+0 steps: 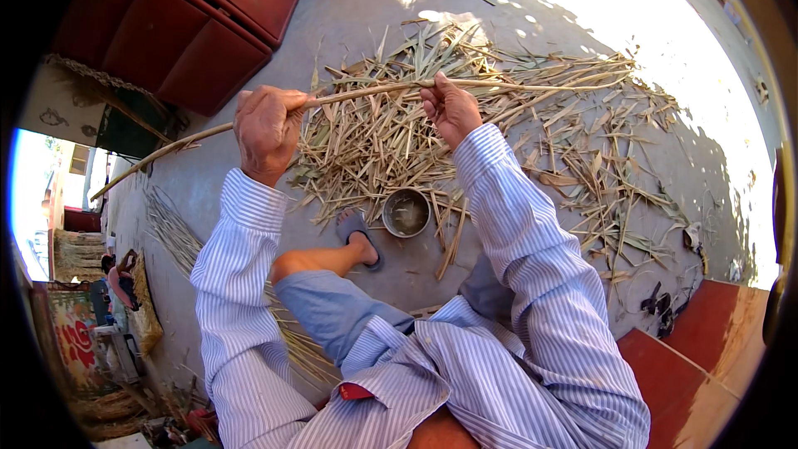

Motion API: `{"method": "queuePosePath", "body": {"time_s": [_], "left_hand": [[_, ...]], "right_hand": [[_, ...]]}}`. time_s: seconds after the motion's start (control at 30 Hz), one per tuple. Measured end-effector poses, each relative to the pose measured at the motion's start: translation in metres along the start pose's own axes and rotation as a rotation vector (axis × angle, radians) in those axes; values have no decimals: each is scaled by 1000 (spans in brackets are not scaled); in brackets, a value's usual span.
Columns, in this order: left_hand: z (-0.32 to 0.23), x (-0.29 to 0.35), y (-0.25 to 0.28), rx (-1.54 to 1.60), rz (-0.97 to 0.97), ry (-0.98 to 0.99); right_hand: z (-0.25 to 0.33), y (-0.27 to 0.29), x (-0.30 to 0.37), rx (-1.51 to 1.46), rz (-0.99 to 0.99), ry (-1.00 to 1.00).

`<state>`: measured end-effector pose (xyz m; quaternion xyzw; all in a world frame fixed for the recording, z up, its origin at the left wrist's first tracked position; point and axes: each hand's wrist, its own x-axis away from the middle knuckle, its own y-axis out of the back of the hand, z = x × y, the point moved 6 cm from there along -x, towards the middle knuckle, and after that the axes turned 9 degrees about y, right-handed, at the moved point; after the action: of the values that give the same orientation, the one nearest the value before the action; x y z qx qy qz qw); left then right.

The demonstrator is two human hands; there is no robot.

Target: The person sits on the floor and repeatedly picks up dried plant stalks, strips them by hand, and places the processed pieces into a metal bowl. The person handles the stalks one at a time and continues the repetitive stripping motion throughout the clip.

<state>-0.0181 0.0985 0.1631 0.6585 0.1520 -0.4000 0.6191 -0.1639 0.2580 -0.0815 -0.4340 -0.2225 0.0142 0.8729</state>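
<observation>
Head view: long stalk (357,93) held crosswise above the leaf heap (357,166), raised probably to keep it clear
Left to right: bundle of thin strips (170,224) on the floor (320,29); left hand (268,131) closed in a fist round the stalk, likely carrying most of the weight; round bowl (406,234) at the heap's near edge, probably for easy reach; right hand (451,111) pinching the stalk, lighter grip, likely steadying the long end that runs out right over the leaves
</observation>
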Motion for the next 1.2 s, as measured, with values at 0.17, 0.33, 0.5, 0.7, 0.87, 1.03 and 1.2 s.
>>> {"method": "queuePosePath", "body": {"time_s": [0.17,0.33,0.5,0.7,0.87,1.03,1.2], "left_hand": [[41,-27,1,-190,37,311],[19,-8,-53,-416,284,-16],[14,11,-101,-138,474,190],[27,11,-85,16,481,412],[-20,7,-74,-199,298,-14],[-19,11,-59,-229,234,-71],[16,1,-52,-227,307,135]], "right_hand": [[-4,-1,-4,32,-13,2],[-15,-8,-6,25,16,-3],[-15,-7,-12,10,83,-45],[-8,-3,-7,-1,-11,-6],[-3,5,-8,24,-15,-48],[-6,2,4,160,64,-100],[34,-21,25,-39,214,245]]}}
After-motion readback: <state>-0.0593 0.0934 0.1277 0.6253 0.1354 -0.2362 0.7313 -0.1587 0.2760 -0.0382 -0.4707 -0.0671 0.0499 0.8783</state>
